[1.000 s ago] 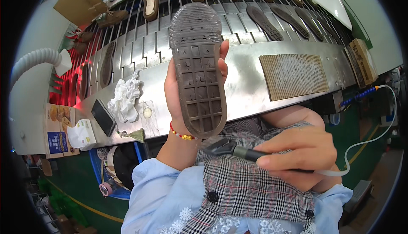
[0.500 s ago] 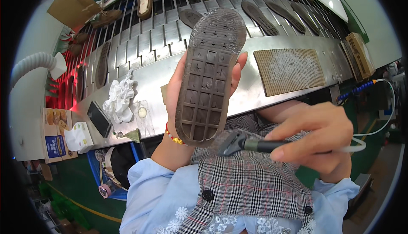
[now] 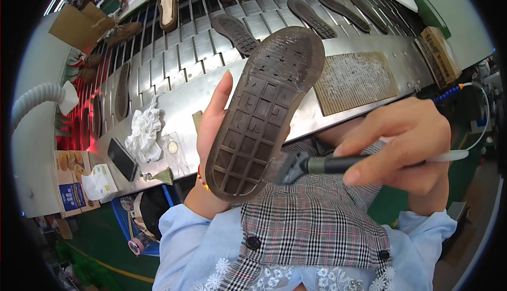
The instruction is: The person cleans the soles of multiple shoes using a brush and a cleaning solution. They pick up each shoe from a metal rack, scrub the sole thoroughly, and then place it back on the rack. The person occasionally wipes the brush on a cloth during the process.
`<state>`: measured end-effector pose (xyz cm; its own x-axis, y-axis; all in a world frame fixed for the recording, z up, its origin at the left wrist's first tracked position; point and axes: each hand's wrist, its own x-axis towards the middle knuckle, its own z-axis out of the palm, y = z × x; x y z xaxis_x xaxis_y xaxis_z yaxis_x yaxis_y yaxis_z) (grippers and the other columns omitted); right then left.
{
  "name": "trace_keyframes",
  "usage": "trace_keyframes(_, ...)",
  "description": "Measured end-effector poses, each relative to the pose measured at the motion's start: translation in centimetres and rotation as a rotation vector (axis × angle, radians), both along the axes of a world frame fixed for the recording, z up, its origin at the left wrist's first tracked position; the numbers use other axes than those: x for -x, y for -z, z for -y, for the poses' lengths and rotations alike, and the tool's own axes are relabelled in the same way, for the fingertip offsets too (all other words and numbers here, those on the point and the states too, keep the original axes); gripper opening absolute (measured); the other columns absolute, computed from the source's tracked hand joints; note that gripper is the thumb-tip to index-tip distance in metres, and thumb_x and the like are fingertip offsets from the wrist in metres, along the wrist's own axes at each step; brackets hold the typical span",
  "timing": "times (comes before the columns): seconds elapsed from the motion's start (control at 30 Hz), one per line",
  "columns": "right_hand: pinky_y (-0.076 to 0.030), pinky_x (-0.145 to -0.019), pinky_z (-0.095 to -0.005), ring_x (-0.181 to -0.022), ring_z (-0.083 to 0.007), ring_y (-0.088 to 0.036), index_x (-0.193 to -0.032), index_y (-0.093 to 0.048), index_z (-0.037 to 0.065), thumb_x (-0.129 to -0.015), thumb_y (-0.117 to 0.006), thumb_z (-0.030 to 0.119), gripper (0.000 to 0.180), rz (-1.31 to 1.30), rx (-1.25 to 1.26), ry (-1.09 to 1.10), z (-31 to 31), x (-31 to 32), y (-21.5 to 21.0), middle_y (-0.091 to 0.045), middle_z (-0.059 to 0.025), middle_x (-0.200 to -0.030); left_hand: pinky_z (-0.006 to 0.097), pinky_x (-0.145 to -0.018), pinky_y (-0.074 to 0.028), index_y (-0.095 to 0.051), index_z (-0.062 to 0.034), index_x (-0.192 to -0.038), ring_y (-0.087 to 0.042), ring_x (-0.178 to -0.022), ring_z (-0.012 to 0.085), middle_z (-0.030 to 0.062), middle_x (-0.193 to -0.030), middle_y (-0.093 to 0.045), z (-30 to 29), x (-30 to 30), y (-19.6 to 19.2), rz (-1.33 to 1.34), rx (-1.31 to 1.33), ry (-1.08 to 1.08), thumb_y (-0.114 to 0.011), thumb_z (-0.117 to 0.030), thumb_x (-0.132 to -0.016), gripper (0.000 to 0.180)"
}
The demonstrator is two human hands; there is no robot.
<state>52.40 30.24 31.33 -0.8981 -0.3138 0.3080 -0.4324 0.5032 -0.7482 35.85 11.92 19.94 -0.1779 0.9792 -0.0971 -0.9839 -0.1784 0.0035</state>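
Observation:
My left hand holds up a dark brown shoe sole from behind, its thumb along the left edge. The sole tilts to the right, and its face shows a raised grid below and a wet, glossy wider end above. My right hand grips the dark handle of a flat glue brush, from whose end a pale tube runs off to the right. The bristles are at the lower right edge of the sole; whether they touch it I cannot tell.
A ribbed cardboard piece with whitish residue lies on the metal table. Crumpled white tissue, a phone and a tassel lie left. Beyond, a slatted conveyor carries several soles and shoes. A flexible white hose stands far left.
The sole has tilted further to the right and its lower end has come nearer me. The brush has moved slightly up and right, along the sole's lower right edge.

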Motion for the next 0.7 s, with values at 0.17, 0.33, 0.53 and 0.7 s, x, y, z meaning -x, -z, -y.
trace_keyframes(0.17, -0.056, -0.060, -0.0286, -0.070, -0.0280, -0.071, -0.091, -0.077, 0.002, -0.071, -0.073, 0.002, 0.020, -0.081, 0.030, 0.020, -0.3, 0.0, 1.0, -0.071, -0.0218, -0.088, 0.055, -0.083, -0.057, -0.039, 0.0052, -0.140, -0.061, -0.108, 0.0444, 0.0325, -0.126, -0.054, 0.5, -0.5, -0.6, -0.038, 0.070, -0.026, -0.033, -0.051, -0.102, 0.068)
trace_keyframes(0.33, -0.055, -0.062, -0.0286, -0.071, -0.0272, -0.071, -0.093, -0.078, 0.003, -0.072, -0.074, 0.000, 0.021, -0.089, 0.014, 0.087, -0.5, -0.9, 0.8, -0.071, -0.0200, -0.090, 0.057, -0.084, -0.057, -0.040, 0.0060, -0.141, -0.061, -0.108, 0.0475, 0.0334, -0.128, -0.054, 1.0, -0.4, -0.6, -0.063, 0.074, -0.064, -0.032, -0.053, -0.101, 0.071)
trace_keyframes(0.53, -0.054, -0.061, -0.0274, -0.071, -0.0266, -0.070, -0.093, -0.078, 0.003, -0.072, -0.074, 0.000, 0.021, -0.121, 0.037, 0.138, -0.7, -1.4, 0.9, -0.071, -0.0191, -0.093, 0.060, -0.085, -0.055, -0.041, 0.0050, -0.141, -0.058, -0.113, 0.0484, 0.0328, -0.130, -0.053, 1.4, 0.1, -0.6, -0.089, 0.076, -0.070, -0.030, -0.056, -0.100, 0.074)
trace_keyframes(0.7, -0.053, -0.060, -0.0269, -0.071, -0.0242, -0.070, -0.095, -0.077, 0.003, -0.075, -0.074, 0.001, 0.021, -0.189, 0.008, 0.168, -1.2, -1.6, 0.6, -0.071, -0.0181, -0.093, 0.061, -0.094, -0.050, -0.041, 0.0033, -0.142, -0.053, -0.121, 0.0479, 0.0321, -0.136, -0.049, 2.2, 0.3, -0.6, -0.089, -0.119, 0.050, -0.033, -0.060, -0.098, 0.077)
